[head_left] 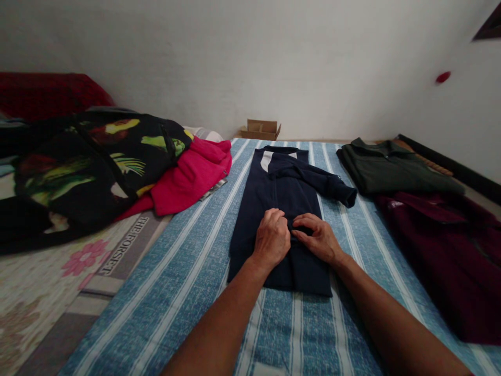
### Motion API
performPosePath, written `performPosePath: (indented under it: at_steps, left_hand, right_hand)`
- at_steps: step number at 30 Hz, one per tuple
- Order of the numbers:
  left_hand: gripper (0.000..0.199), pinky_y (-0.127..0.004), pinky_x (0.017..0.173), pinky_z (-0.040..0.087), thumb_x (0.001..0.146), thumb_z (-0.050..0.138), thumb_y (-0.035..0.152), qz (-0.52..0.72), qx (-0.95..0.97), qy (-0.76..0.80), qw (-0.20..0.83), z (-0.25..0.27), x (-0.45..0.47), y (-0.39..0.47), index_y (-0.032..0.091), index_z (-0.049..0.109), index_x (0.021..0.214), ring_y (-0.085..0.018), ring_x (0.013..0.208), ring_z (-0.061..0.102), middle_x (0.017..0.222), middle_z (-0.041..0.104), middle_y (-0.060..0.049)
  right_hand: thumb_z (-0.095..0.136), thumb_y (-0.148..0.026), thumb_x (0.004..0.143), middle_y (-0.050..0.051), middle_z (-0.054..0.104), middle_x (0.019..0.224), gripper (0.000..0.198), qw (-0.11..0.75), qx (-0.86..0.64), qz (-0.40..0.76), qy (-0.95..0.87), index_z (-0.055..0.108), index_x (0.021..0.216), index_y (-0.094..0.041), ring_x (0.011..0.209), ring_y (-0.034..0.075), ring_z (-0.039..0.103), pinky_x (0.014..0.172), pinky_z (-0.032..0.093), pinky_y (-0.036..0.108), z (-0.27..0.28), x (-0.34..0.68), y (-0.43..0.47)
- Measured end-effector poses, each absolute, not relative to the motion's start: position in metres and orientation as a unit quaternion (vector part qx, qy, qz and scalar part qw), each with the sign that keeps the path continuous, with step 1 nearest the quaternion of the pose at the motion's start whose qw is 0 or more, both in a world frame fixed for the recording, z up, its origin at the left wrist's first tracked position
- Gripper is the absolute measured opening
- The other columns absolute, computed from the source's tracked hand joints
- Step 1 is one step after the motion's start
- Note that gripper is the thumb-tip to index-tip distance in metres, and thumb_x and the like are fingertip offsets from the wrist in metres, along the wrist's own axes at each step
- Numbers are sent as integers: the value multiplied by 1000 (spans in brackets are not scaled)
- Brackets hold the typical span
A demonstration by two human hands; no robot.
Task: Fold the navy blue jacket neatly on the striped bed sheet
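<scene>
While both sides look folded in, I see my left hand (272, 237) and right hand (319, 239) pinching the navy shirt (279, 193) beneath them; one sleeve (332, 188) beyond my right hand looks untucked, lengthwise fold undone.

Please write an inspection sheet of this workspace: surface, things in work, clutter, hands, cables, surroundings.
Surface: blue striped sheet on a bed.
Things in work: navy garment lying flat, one sleeve folded across.
Clutter: pink garment and printed black garment on the left; green shirt and maroon garment on the right.
Hands: left hand and right hand pinch the navy fabric.
Cables: nothing seen.
Surroundings: white wall, cardboard box.
</scene>
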State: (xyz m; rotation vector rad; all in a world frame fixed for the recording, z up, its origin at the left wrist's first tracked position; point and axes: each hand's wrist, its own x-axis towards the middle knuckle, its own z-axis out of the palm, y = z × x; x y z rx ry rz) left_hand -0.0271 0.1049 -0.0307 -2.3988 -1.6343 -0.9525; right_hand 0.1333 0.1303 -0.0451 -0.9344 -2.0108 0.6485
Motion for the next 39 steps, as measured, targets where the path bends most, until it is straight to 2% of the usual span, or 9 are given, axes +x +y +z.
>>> performPosePath:
  at_steps: [39]
  left_hand:
    - [12,-38,94,48,76,51,8,-282,-786,-548,37,-30,-26,105,16,59,73,-23,100,54,93,64,-9]
  right_hand:
    - [61,-29,80,5,65,93,9,402,-374,265,-793,65,84,-23,90,21,60,83,48,38,-45,135,130]
